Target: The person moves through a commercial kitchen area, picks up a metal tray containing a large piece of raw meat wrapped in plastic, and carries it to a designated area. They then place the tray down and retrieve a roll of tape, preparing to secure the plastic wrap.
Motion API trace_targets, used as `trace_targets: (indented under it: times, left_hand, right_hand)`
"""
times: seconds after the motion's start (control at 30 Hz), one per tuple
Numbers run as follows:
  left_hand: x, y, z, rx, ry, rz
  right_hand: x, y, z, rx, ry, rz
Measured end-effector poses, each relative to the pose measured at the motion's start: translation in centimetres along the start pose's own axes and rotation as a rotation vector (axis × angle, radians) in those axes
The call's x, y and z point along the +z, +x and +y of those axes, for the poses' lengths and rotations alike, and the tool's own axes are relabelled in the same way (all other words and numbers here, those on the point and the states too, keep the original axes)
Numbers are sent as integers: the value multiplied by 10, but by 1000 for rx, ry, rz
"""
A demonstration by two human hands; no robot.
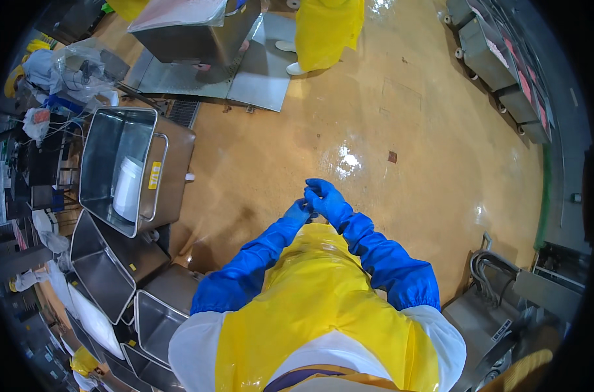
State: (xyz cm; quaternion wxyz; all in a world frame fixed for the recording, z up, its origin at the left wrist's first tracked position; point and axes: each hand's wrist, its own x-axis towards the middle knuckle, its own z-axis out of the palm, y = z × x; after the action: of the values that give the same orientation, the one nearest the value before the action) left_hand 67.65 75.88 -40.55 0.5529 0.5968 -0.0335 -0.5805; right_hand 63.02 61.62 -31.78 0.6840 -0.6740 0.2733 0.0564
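Note:
Both hands wear blue gloves, with long blue sleeves over white clothing. They meet low in front of my yellow apron [290, 284], above the wet floor. My left hand [298, 210] is pressed close to the other hand, its fingers largely hidden at the meeting point. My right hand [327, 198] reaches over from the right, with its fingers bent loosely leftward and a gap between them. No object shows in either hand. Whether the fingertips pinch something small is too small to tell.
A deep steel tub cart [173, 176] at left holds a white plastic container [127, 188]. More steel tubs [107, 268] stand below it. A co-worker in a yellow apron [326, 32] stands ahead beside a steel bin [192, 42]. Tubs [486, 55] line the right wall; a coiled hose [490, 268] lies lower right.

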Motion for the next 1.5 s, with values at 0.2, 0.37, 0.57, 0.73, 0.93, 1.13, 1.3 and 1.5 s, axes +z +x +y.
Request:
trace_targets:
  times: [0.2, 0.37, 0.57, 0.73, 0.93, 1.13, 1.3, 1.5]
  left_hand:
    - [-94, -12, -129, -69, 490, 329]
    - [-177, -46, -244, -474, 563, 340]
    - [-145, -78, -209, -547, 171, 450]
    - [-109, -34, -201, -502, 11, 458]
    - [-47, 3, -179, -330, -86, 462]
    - [12, -13, -198, -334, -218, 552]
    - [82, -55, -259, -492, -116, 652]
    - [158, -82, -286, -390, 16, 767]
  right_hand:
    - [-26, -2, 76, 94, -220, 61]
    - [-44, -2, 85, 109, -383, 31]
    - [-76, 6, 105, 179, -447, 16]
    - [-99, 16, 101, 124, -487, 18]
    - [-144, 31, 87, 75, -449, -37]
    - [-201, 44, 92, 46, -447, -50]
    - [-248, 37, 121, 8, -417, -54]
    - [-315, -11, 204, 43, -547, -86]
